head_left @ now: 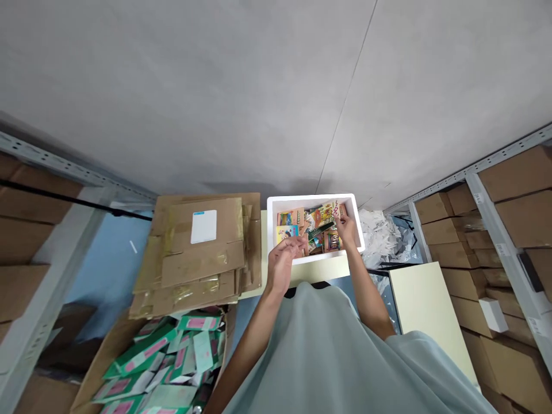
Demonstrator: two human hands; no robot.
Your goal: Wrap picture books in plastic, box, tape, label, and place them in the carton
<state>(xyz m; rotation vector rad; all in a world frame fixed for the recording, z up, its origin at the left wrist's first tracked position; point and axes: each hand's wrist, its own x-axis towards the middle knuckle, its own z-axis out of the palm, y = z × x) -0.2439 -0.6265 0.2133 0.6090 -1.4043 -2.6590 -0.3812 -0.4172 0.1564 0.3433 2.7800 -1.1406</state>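
A white foam box (272, 230) stands on a pale table in front of me, with several small colourful printed packets inside. My right hand (346, 230) reaches in over the box's right side, its fingers closed on the edge of a yellow packet (325, 213) with pink print. Over the front left rim, my left hand (283, 260) has its fingertips pressed together; what they hold, if anything, is too small to make out. Between the hands lies a dark green strip-like packet (319, 230). Orange-brown packets (291, 217) and a yellow-and-blue packet (286, 232) lie to its left.
Flattened cardboard boxes (202, 247) are stacked left of the foam box. Below them stands a carton of green-and-pink small boxes (172, 362). White scrap paper (382, 236) is heaped at the right. Shelves with brown cartons (461, 287) line both sides; a wall rises behind.
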